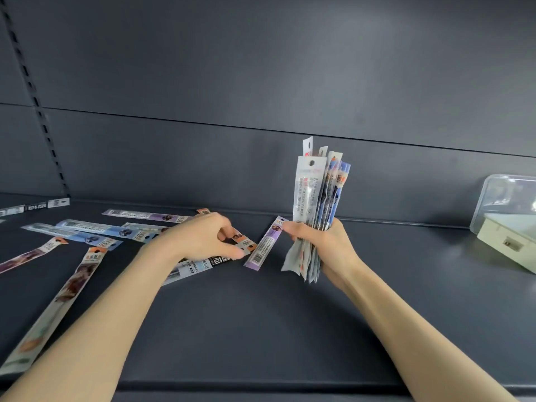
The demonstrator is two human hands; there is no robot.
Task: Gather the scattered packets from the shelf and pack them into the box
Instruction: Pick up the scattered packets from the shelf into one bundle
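Within the right hand (324,242), closed around an upright bundle of packets (322,195), part of the gathering is done. Left of that grip, the left hand (203,236) pinches 1 orange-tipped packet (245,242); several loose packets (87,230) remain, and the box (510,227) awaits packing.

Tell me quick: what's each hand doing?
Left hand: pinching an orange-tipped packet on the shelf.
Right hand: closed around an upright bundle of packets.

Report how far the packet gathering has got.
Partly done. The right hand grips an upright bundle of packets already collected. In hand: the left hand is picking at an orange-tipped packet, and a purple packet lies by the right fingers. Left: many loose packets still on the shelf, and nothing visibly moved to the box yet.
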